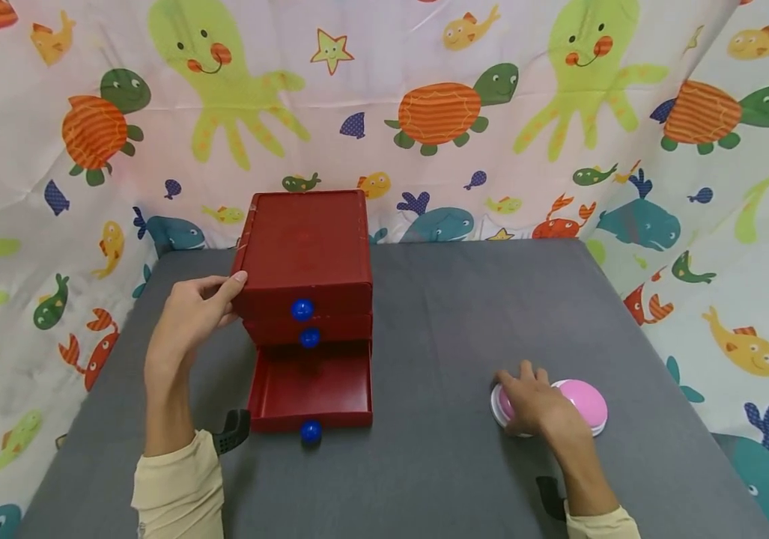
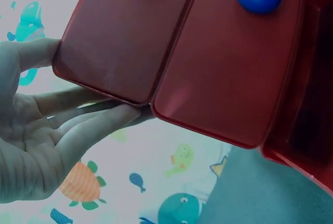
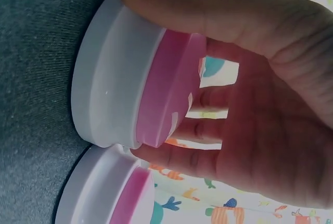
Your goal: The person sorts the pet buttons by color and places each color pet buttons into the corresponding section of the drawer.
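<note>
A dark red box of drawers (image 1: 310, 239) stands on the table, each drawer front bearing a blue knob (image 1: 302, 309). Its bottom drawer (image 1: 313, 393) is pulled out, with nothing visible inside. My left hand (image 1: 189, 314) grips the upper front left edge of the box, thumb on one side and fingers along the other. To the right, my right hand (image 1: 539, 404) holds a round white button with a pink top (image 3: 119, 78), thumb and fingers around its rim. The button's base touches the table. A second pink-and-white button (image 1: 582, 400) sits right beside it.
The grey table (image 1: 424, 464) runs under everything. A cloth curtain (image 1: 371, 97) printed with sea animals hangs behind the table and along both sides. Dark wrist mounts (image 1: 232, 432) are worn on both arms.
</note>
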`<state>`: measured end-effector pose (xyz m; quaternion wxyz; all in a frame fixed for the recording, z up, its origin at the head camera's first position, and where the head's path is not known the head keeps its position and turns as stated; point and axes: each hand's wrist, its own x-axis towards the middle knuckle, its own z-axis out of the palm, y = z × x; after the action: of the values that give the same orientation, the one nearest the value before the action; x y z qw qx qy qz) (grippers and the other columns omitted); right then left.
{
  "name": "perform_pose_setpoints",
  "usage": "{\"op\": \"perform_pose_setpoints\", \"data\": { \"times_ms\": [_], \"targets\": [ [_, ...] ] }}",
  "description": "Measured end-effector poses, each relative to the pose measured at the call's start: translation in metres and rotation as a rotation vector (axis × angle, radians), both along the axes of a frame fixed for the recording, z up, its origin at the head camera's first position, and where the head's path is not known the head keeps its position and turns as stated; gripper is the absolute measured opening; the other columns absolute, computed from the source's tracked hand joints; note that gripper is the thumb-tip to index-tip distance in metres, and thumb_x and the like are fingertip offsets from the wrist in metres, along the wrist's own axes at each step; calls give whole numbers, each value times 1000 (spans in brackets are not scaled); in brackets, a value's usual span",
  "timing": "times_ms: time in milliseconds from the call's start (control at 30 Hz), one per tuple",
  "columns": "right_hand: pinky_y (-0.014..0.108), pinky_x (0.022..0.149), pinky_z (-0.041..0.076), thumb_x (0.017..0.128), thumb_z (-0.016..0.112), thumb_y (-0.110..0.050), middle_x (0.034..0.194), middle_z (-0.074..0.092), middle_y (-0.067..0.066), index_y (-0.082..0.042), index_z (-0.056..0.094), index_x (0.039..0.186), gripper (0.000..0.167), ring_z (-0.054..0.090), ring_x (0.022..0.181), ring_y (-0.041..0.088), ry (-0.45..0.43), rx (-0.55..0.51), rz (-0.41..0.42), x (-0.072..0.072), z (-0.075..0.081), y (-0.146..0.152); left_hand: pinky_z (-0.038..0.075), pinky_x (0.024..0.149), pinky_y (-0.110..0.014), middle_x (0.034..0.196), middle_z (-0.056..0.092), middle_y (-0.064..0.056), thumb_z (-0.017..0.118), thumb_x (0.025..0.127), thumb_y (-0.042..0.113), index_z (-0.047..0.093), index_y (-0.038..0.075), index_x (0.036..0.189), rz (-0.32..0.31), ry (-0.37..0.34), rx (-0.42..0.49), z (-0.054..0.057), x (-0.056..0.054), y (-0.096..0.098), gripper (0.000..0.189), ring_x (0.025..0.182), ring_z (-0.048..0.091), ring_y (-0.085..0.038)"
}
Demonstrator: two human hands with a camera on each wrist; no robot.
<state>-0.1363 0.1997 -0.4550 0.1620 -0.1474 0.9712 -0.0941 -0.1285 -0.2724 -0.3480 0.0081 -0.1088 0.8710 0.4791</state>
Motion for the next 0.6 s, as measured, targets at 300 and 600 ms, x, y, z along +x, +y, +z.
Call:
{"op": "perform_pose_setpoints", "data": {
  "times_ms": [300,600],
  "targets": [
    [55,78,53,70,92,-17,111,56,18,-4,53,126,70,54,99,37,53,-64,123,-2,18,-6,51,104,-40,153,52,-27,50,103,62,48,0,154,18,-10,39,2,-3,0,81,130,63,-45],
    [31,80,57,74,90,-28,120,60,5,-16,61,136,69,53,112,22,-57,-260,380,4,59,-48,49,108,-41,153,53,-25,48,104,61,47,1,155,50,-12,53,4,-4,2,78,133,60,-39]
  ]
}}
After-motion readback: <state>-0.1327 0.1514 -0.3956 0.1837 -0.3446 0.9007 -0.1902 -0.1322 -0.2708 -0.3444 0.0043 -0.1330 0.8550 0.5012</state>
